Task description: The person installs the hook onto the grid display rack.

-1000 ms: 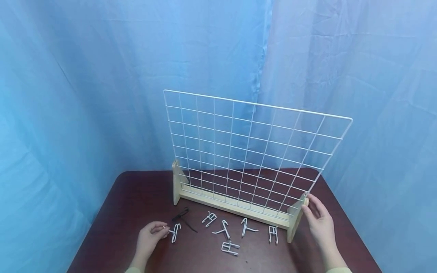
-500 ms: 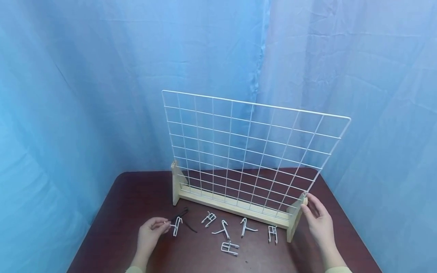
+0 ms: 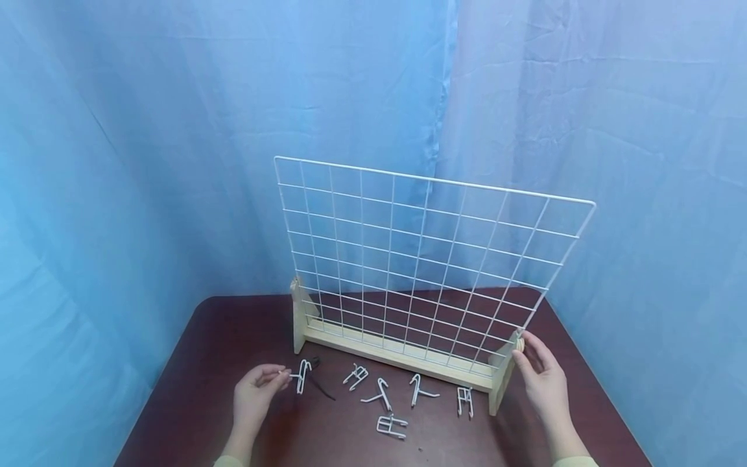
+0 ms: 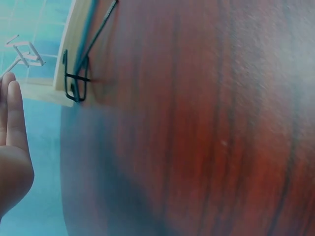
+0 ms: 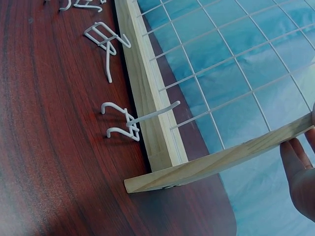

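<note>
Head view: left hand clamped on hook (long axis near-upright, prong leftward), right hand on stand.

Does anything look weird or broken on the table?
Nothing looks broken or spilled. The black hook is the odd one on the table, because the other hooks are white. There's also a tiny dark speck near the bottom of the head view, too small to make out.

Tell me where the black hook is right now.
The black hook lies on the table, left of centre in the head view, partly hidden behind the white hook that the left hand pinches.
</note>
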The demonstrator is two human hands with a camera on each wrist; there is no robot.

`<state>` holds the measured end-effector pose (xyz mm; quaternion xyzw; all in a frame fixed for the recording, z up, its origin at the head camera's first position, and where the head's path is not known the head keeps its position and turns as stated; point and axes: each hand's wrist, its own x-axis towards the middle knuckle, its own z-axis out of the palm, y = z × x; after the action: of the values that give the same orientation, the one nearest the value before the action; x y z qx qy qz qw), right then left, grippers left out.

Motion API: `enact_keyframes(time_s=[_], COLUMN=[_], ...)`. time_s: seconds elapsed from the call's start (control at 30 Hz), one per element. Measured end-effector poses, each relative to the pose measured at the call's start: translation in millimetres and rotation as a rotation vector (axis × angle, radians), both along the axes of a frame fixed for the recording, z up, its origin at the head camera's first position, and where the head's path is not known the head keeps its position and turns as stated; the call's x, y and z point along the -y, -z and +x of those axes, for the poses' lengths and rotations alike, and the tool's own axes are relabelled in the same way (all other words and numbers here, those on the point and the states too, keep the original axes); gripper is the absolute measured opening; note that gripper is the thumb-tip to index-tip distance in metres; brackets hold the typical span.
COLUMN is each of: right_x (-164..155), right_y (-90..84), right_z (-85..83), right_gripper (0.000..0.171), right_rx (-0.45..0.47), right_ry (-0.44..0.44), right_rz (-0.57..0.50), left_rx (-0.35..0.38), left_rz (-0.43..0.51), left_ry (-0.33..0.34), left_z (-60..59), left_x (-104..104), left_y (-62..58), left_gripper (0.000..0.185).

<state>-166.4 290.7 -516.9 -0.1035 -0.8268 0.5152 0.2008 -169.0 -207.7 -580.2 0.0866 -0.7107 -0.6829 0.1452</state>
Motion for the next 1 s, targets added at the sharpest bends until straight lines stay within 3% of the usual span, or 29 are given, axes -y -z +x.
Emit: enact_keyframes(time_s=[0.27,0.6,0.8,1.0], right_x=[1.1,2.7,3.0,2.9], right_y=[-0.1,0.6,0.3,2.0], right_z=[-0.4,0.1,-0.2,0.3], right_gripper=[0.043,0.041,0.041,0.041], right_rx=[-0.006,-0.018,-0.053,-0.060], right_ry=[0.014,0.033,0.016,0.018], right_rz=[0.008,0.008,0.025,0.044], left_rx=[-0.023,-0.088,-0.067,-0.029], left_rz=[0.014,0.037,0.007,-0.071], left_ry=[0.000,-0.030,-0.035,-0.053], left_z=[-5.7,-10.3,-12.0,-15.6], left_x=[-9.4,-23.4,-30.0,-32.7], left_y=[-17.5,-29.0,-31.5,-41.5], left_gripper=[0.016,0.015,0.014,0.013])
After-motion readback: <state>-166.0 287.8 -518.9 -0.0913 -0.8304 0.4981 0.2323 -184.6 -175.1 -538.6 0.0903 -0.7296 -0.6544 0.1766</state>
